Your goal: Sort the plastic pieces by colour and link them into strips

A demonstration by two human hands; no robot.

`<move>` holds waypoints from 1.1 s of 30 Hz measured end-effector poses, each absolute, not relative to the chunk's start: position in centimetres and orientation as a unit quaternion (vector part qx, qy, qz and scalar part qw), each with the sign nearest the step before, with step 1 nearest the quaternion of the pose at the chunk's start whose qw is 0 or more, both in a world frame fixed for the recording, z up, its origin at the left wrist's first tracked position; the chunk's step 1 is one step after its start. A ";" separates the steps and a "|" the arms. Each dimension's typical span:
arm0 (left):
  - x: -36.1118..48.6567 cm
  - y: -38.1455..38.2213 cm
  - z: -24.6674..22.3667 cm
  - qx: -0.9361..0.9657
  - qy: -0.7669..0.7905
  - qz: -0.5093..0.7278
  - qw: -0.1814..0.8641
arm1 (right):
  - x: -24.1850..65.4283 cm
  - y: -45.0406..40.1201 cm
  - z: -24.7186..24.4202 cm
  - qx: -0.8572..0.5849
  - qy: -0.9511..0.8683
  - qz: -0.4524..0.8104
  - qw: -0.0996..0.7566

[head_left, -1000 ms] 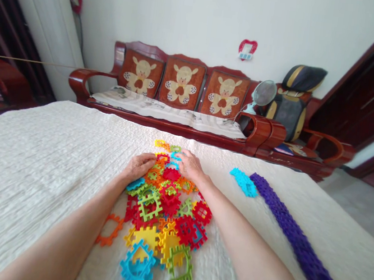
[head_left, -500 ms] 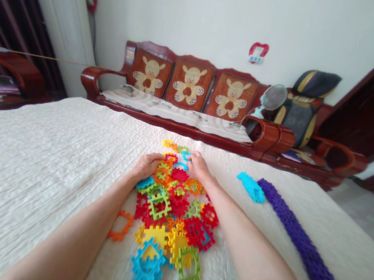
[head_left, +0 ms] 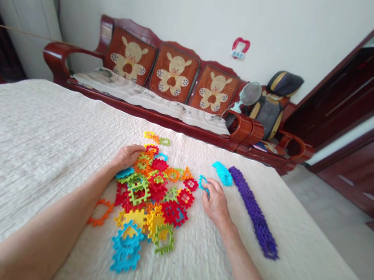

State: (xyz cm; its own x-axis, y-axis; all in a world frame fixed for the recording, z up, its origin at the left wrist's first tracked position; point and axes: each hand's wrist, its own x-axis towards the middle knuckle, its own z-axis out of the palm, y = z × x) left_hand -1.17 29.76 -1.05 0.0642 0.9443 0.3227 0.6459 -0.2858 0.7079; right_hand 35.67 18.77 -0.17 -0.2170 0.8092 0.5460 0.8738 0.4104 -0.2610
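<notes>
A blue plastic interlocking frame piece (head_left: 201, 181) is pinched between the thumb and fingers of my right hand (head_left: 216, 203), just right of the pile. My left hand (head_left: 129, 156) rests at the pile's far left edge, its fingers stretched toward a red piece (head_left: 152, 149) and orange pieces (head_left: 143, 165). Its thumb is mostly hidden. The heap mixes green pieces (head_left: 139, 191), yellow pieces (head_left: 134, 219) and red window pieces (head_left: 170, 212). Two overlapping blue pieces (head_left: 127, 246) lie at the near end.
Right of my right hand, a light-blue stack (head_left: 223, 173) touches a long purple row of stacked pieces (head_left: 255, 212). A single orange frame (head_left: 100, 213) lies left of the heap. Everything sits on a white quilted cover (head_left: 53, 142). A wooden sofa (head_left: 163, 114) stands beyond.
My right hand has drawn the blue piece from the far end of the pile out to the right, near the light-blue stack. My left hand stays by the pile. The view has turned right.
</notes>
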 end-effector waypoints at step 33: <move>-1.7 29.7 -1.2 0.667 0.619 0.351 0.221 | 37.3 18.1 -1.3 -0.640 -0.693 0.029 0.331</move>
